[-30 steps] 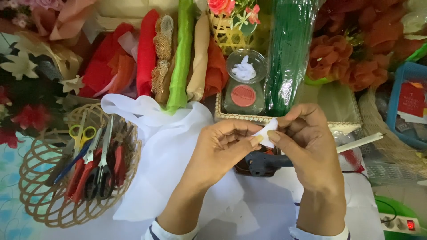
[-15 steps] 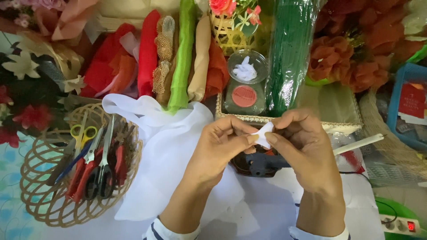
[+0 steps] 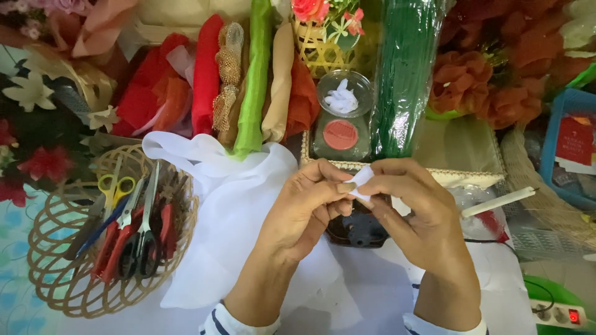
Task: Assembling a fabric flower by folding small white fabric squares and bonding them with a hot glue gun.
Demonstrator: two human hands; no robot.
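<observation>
The small white fabric piece (image 3: 361, 182) is mostly covered by the fingertips that grip it, so its full shape cannot be made out; it sits between both hands, above the dark object (image 3: 358, 228) on the table, whose kind cannot be told because the hands hide most of it. The left hand (image 3: 304, 208) pinches the piece between thumb and forefinger, remaining fingers curled. The right hand (image 3: 417, 208) pinches the same piece from the opposite side, fingers bent inward. Both forearms are cut off at the lower frame edge, showing only striped cuffs. The woven wire basket (image 3: 46, 273) at the left holds scissors with yellow handles (image 3: 117, 188), red-handled pliers (image 3: 121, 239) and further tools too overlapped to identify. The clear glass jar (image 3: 343, 118), behind the hands, contains small white pieces at the top and bears a red round label. The woven tray (image 3: 472, 177) carries that jar and a bag of green stems (image 3: 405, 74). A sheer white cloth (image 3: 230, 217) lies beneath the left forearm. A white stick (image 3: 498, 202) lies near the right hand, apart from it.
</observation>
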